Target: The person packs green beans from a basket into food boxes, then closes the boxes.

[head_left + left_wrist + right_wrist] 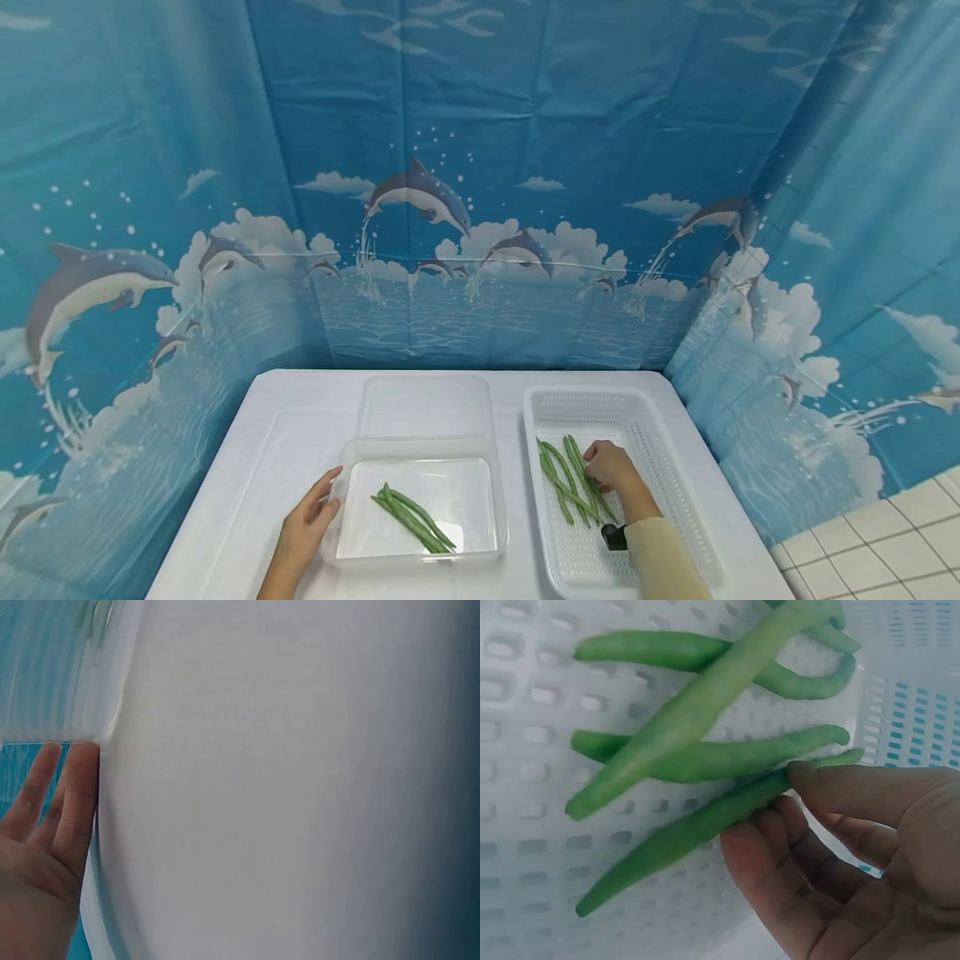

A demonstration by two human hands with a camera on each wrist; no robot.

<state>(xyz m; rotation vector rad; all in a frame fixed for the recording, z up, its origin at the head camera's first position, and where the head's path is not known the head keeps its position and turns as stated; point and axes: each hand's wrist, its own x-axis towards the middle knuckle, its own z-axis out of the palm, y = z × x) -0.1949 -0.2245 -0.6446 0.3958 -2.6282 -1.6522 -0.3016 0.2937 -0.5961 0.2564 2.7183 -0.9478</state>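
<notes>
**One Pinched Bean (682, 832): Light Hold, Clear Path**

Head view. The right hand (615, 471) is inside the white basket (577, 567), thumb and fingers drawn together; they partly hide what they hold. Immediately left of this pinch lie the loose beans (557, 481), some crossing. Farther left, past the basket wall, stands the clear container (465, 492) with a bundle of beans (405, 518) on its floor. On its far side from the pinch, the left hand (303, 521) touches the outer wall. Obstacles, as I judge them: the basket wall between pinch and container, and the small dark device (613, 536) at the right wrist, which could brush the loose beans. Well beyond the pinch are a clear flat panel (427, 404), behind the container, and the dolphin-print curtain (465, 317).

Left wrist view. The fingers are extended and spread, tips against the container's edge, gripping nothing. Light contact should steady it without tilting.

Right wrist view. Thumb on one side of the bean, fingers on the other: a narrow hold, apparently nearer one end. Recommended: apply only enough pressure to prevent slipping, and guide the long free end, which may swing into its neighbours. The nearest lies just beside the pinch; another crosses over two beans, not over the held one.
</notes>
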